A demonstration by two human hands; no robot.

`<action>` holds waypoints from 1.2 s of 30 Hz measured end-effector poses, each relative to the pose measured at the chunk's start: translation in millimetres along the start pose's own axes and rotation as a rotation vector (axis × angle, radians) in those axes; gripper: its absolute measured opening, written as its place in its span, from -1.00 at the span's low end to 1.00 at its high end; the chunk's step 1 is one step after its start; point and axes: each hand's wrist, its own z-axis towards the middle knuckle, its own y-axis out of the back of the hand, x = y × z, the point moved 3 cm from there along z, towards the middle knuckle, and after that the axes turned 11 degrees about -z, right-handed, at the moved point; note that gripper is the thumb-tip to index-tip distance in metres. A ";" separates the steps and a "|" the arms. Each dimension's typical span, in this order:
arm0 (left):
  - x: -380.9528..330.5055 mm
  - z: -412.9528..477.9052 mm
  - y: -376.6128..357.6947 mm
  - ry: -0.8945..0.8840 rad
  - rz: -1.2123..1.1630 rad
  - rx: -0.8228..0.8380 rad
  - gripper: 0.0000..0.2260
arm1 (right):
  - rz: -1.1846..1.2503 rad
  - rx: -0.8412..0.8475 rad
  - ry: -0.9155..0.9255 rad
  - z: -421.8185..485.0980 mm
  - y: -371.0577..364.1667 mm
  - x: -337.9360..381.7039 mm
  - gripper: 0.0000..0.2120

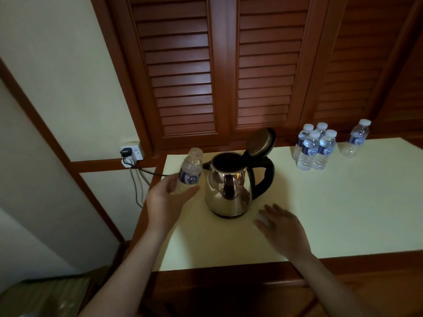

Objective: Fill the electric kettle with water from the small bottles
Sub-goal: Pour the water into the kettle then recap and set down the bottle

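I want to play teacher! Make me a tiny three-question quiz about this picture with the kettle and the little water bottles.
1. True or false: the kettle's lid stands open.
2. The left hand holds: A) a cup B) an uncapped bottle C) the kettle's handle.
3. How many capped bottles stand on the table?

Key: 1 true. 2 B. 3 five: four grouped together, one apart to their right.

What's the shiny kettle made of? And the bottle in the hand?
The kettle looks like polished metal: mirror-shiny, with reflections. Its handle looks like black plastic, matte. The bottle in the left hand seems thin clear plastic: you can see through it.
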 end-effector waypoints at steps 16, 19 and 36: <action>-42.8 73.2 2.5 -0.377 0.292 0.161 -0.58 | 0.015 -0.058 0.042 -0.6 0.1 1.0 -0.80; -47.3 75.2 2.1 -0.395 0.319 0.163 -0.55 | -0.024 -0.088 0.074 -1.5 6.5 3.4 -0.81; -55.5 76.4 5.0 -0.447 0.416 0.150 -0.52 | -0.014 0.012 0.011 0.0 -2.4 -0.5 -0.58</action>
